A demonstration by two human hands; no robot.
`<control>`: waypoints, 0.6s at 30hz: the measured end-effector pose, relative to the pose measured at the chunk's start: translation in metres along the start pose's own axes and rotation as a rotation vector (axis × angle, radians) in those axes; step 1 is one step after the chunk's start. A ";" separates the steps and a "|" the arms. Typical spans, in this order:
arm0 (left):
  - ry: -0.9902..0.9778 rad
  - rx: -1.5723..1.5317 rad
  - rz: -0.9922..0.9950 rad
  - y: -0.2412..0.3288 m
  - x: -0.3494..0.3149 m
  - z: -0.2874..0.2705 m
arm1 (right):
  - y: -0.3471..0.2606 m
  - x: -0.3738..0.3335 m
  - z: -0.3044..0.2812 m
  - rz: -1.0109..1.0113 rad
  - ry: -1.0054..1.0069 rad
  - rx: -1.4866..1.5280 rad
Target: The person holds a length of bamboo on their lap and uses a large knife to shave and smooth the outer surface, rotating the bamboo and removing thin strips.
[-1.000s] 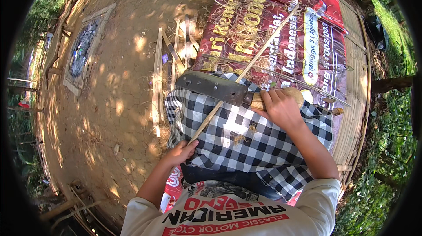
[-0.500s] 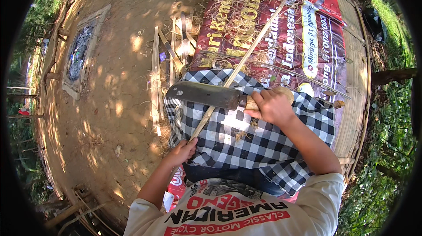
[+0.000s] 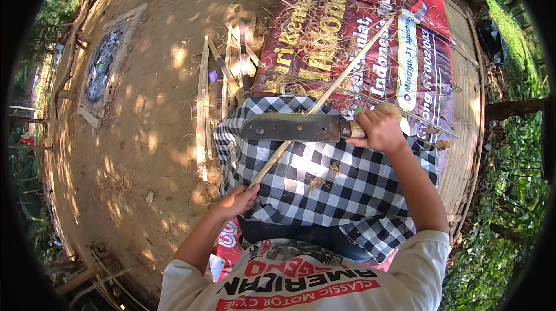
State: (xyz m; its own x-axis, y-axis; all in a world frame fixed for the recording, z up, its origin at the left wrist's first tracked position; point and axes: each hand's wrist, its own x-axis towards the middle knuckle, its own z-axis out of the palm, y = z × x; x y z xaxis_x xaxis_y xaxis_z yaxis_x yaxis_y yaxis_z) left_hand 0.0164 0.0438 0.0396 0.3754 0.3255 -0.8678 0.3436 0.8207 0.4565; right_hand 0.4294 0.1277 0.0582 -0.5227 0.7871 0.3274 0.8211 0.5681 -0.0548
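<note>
My left hand [image 3: 238, 199] is closed round the near end of a long, thin bamboo strip [image 3: 341, 80], which slants away to the upper right. In my right hand [image 3: 379, 129] is the wooden handle of a broad machete [image 3: 292, 128], its blade pointing left and lying across the strip. A curled shaving shows at the blade's far edge, where it meets the strip. Beneath both, a black-and-white checked cloth [image 3: 341, 180] covers my lap, with a few shavings on it.
Ahead lies a dark red printed banner [image 3: 370, 38] strewn with curly shavings, on a bamboo platform [image 3: 463, 79]. Several split bamboo pieces [image 3: 204, 102] lie on the dirt ground to the left. Farther left is a framed ash pit [image 3: 104, 64].
My right hand has moved the machete to the right and slightly away along the strip. The strip's far end has swung right and lower. My left hand keeps its hold.
</note>
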 end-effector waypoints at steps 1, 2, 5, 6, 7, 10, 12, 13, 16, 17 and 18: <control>0.008 -0.005 -0.005 0.002 -0.002 0.002 | 0.002 0.001 -0.003 -0.011 0.008 -0.014; 0.017 -0.007 -0.017 0.003 -0.003 0.002 | 0.003 0.001 -0.004 -0.017 0.016 -0.023; -0.010 0.011 -0.049 0.006 -0.001 -0.002 | 0.015 -0.005 -0.007 0.027 0.018 -0.041; -0.006 0.033 -0.069 0.009 0.000 -0.003 | 0.012 -0.008 -0.007 0.057 -0.006 -0.040; 0.007 0.008 -0.073 0.005 0.000 0.002 | 0.006 -0.011 -0.007 0.089 -0.029 -0.038; 0.037 -0.027 -0.050 0.000 0.003 0.008 | -0.024 -0.001 -0.014 0.165 -0.055 -0.071; 0.094 -0.026 -0.106 0.003 0.000 0.013 | -0.041 0.006 -0.014 0.191 -0.074 -0.051; 0.123 0.012 -0.084 0.005 0.000 0.015 | -0.049 0.010 -0.012 0.168 -0.085 -0.026; 0.060 -0.012 -0.074 0.002 0.005 0.007 | -0.059 0.019 -0.004 0.080 -0.089 0.022; 0.097 -0.018 -0.084 0.003 0.002 0.011 | -0.063 0.021 0.005 0.055 -0.081 0.030; 0.109 0.006 -0.077 0.001 0.001 0.011 | -0.066 0.023 0.011 0.029 -0.073 0.038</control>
State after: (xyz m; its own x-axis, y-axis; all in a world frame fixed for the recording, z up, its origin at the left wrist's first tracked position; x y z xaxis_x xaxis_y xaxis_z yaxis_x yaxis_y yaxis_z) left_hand 0.0265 0.0401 0.0411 0.2518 0.3114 -0.9163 0.3727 0.8426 0.3888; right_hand 0.3612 0.1110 0.0593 -0.5154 0.8180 0.2553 0.8277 0.5524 -0.0990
